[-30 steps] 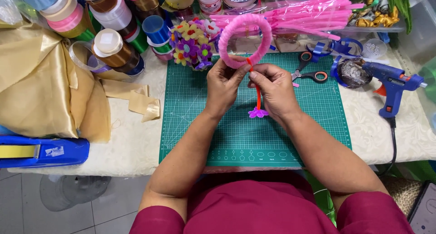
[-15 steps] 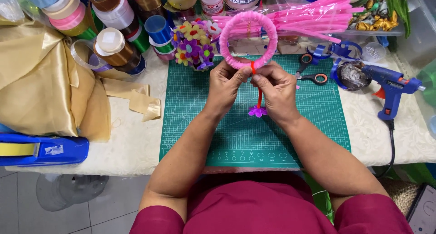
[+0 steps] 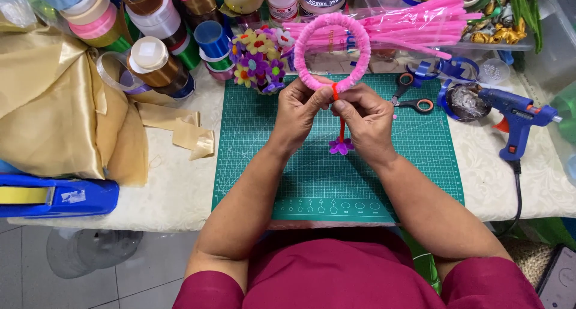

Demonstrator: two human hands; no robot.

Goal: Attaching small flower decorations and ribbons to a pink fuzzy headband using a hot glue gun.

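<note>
Fuzz covers the pink hoop (image 3: 329,51), a round ring wrapped in chenille, held upright above the green cutting mat (image 3: 288,165). The left hand (image 3: 300,112) pinches its lower edge, grip clenched on the hoop. The right hand (image 3: 367,122) is clenched on a thin red stem (image 3: 341,128), which meets the hoop at the bottom and hangs down to a small purple flower (image 3: 341,146) just over the mat. Fingers hide the joint itself, so I cannot tell how the stem is fastened.

Behind the hoop lies a bundle of pink fuzzy sticks (image 3: 414,24) in clear plastic, beside a little bouquet of felt-like flowers (image 3: 259,60). Shiny ribbon spools (image 3: 156,63) crowd the table's far left, some cut off by the frame. Gold satin cloth (image 3: 54,123) slumps in folds there. Scissors (image 3: 414,102) and a blue glue gun (image 3: 516,117) lie to the right.
</note>
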